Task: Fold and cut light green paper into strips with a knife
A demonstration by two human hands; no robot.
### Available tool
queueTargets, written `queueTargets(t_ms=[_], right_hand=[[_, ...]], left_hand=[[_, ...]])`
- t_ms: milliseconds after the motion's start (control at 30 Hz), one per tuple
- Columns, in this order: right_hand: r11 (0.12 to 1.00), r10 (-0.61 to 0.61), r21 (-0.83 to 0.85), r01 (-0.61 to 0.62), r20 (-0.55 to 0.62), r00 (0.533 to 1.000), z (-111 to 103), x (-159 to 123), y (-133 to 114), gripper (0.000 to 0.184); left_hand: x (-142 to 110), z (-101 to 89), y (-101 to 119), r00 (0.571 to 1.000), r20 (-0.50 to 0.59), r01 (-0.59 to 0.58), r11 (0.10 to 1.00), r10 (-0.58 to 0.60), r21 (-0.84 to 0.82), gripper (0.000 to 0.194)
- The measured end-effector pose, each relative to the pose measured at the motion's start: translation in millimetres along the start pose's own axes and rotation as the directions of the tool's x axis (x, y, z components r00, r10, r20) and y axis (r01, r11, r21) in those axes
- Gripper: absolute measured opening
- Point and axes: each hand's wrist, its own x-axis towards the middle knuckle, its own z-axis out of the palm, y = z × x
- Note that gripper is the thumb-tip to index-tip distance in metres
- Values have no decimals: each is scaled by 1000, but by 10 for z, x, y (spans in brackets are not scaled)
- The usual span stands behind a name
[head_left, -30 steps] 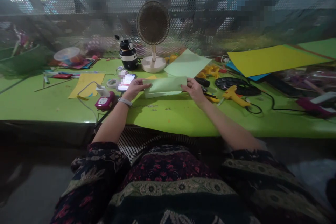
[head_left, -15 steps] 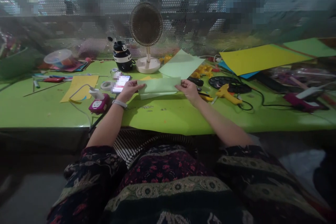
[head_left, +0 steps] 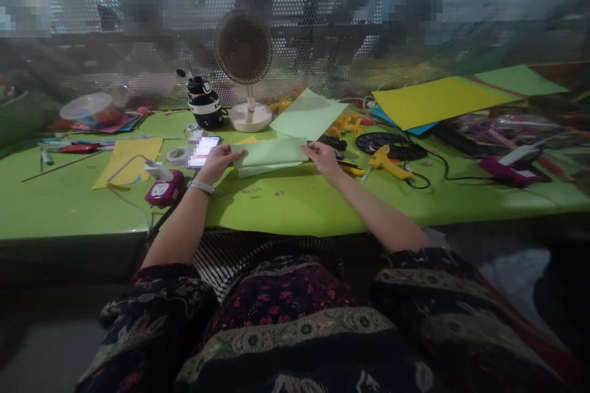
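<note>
A folded sheet of light green paper [head_left: 271,155] is held just above the green tabletop, its lower layer showing below the front edge. My left hand [head_left: 218,162] pinches the paper's left end between thumb and fingers. At the other end, my right hand [head_left: 322,158] grips it the same way. Beside my left hand lies a lit phone [head_left: 204,151]. Behind the folded piece rests another light green sheet [head_left: 310,115]. To the right of my right hand is a yellow glue gun [head_left: 389,163] with a black cord.
A fan [head_left: 244,52] and a black bottle [head_left: 204,104] stand at the back. Purple socket blocks [head_left: 163,189] with cords lie at both sides. Yellow card [head_left: 442,101] spreads at the back right, and a black round tray [head_left: 391,146] sits in front of it. Tape [head_left: 176,155] lies left.
The whole scene has shifted left in view as the camera turned slightly right. Both hands keep hold of the folded paper, whose shape looks much the same.
</note>
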Motion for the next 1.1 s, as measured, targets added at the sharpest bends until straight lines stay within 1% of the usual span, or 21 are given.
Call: queueTargets(t_ms=[167, 333, 467, 767, 933, 1100], right_hand=[[1000, -2, -17, 2, 8, 1000, 1, -22, -21, 50], [999, 8, -50, -7, 13, 1000, 1, -14, -19, 51], [995, 8, -96, -5, 28, 1000, -9, 10, 11, 51], [994, -7, -112, 5, -12, 1000, -16, 49, 77, 50], [997, -5, -75, 5, -11, 1000, -15, 41, 80, 48], [996, -8, -86, 8, 6, 1000, -27, 54, 103, 50]], left_hand=[[15, -15, -23, 1000, -2, 8, 1000, -8, -4, 49], [-25, 25, 49, 1000, -1, 17, 1000, -17, -17, 51], [-54, 58, 103, 999, 11, 45, 998, -45, -34, 53], [-13, 16, 45, 998, 27, 58, 997, -57, -49, 49], [-54, 58, 114, 997, 25, 73, 996, -72, -54, 51], [-85, 98, 187, 992, -14, 122, 990, -123, -65, 55]])
